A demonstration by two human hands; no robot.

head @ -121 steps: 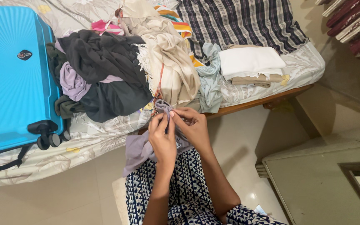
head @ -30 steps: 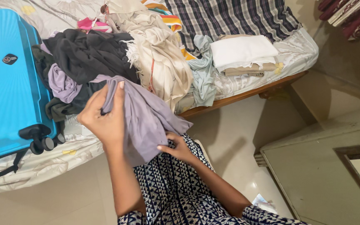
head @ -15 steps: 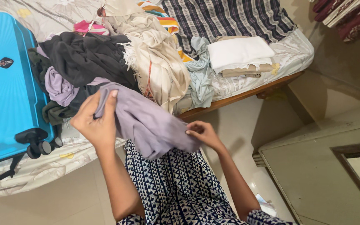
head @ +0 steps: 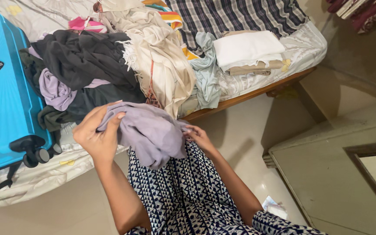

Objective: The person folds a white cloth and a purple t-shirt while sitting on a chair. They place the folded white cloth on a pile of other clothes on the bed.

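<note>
Suitcase (head: pixel 3 87) lies on bed (head: pixel 301 48), far left. Clothes pile (head: pixel 109 61) just right of it, mid-bed. Folded stack (head: pixel 249 52) further right, near bed edge. Garment (head: pixel 151 130) held betw. left hand (head: pixel 96 135) & right hand (head: pixel 199 137), in front of bed.

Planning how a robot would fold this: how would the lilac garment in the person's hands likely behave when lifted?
Probably floppy: the lilac garment sags in folds between the left hand and right hand. Likely light, since it bunches easily in the hands. It would not hold a shape unsupported.
</note>
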